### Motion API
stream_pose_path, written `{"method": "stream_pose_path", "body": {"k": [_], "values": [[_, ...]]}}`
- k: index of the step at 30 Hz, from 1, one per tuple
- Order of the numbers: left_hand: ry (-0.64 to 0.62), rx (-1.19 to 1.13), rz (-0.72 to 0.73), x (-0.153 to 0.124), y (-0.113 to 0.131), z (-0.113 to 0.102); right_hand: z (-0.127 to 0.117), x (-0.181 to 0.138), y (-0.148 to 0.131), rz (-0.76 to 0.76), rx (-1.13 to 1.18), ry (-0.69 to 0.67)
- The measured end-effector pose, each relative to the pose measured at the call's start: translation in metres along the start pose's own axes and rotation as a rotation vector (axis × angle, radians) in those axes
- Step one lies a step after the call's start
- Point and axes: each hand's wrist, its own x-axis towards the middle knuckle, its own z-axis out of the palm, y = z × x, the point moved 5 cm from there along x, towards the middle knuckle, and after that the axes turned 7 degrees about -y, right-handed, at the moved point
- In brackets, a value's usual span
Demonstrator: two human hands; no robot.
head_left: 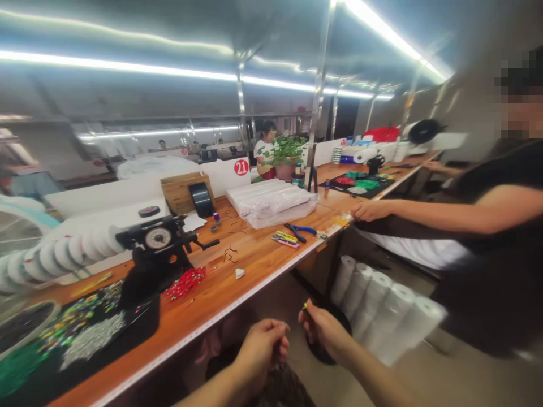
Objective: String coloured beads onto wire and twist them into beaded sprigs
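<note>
Below the table's front edge, over my lap, my left hand [263, 346] is closed in a pinch. Whatever sits between its thumb and forefinger is too small to make out. A short distance to the right, my right hand [324, 327] is also closed, around a small dark thing with a yellow tip [305, 306]; its kind does not show. The two hands are apart. Nearest to them on the wooden table [250, 291] lies a small whitish lump [240, 273]. A pile of red beaded strands [185, 282] lies farther left.
A hand-cranked device with a dial [159, 237] stands left, behind a black mat with beads [91, 339]. Blue-handled pliers [301, 230], cutters [286, 239] and plastic-wrapped packs [271, 200] lie farther back. A co-worker [487, 226] sits right, beyond wrapped white rolls [382, 299].
</note>
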Motion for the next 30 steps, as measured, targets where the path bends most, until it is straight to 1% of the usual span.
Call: {"method": "stream_pose_path", "body": {"k": [3, 7, 12, 22, 30], "values": [[-0.013, 0.031, 0.014, 0.009, -0.001, 0.001, 0.009, 0.011, 0.018, 0.068, 0.049, 0.033], [-0.004, 0.04, 0.002, 0.017, -0.004, 0.005, 0.013, 0.018, 0.02, 0.026, 0.033, 0.107], [-0.014, 0.031, -0.054, 0.02, -0.01, 0.01, 0.011, 0.015, 0.025, -0.011, 0.018, 0.167], [-0.028, 0.018, -0.05, 0.024, -0.012, 0.015, 0.003, 0.01, 0.021, -0.065, -0.067, 0.209], [-0.04, 0.012, -0.052, 0.024, -0.012, 0.017, 0.005, 0.003, 0.018, -0.064, -0.095, 0.24]]}}
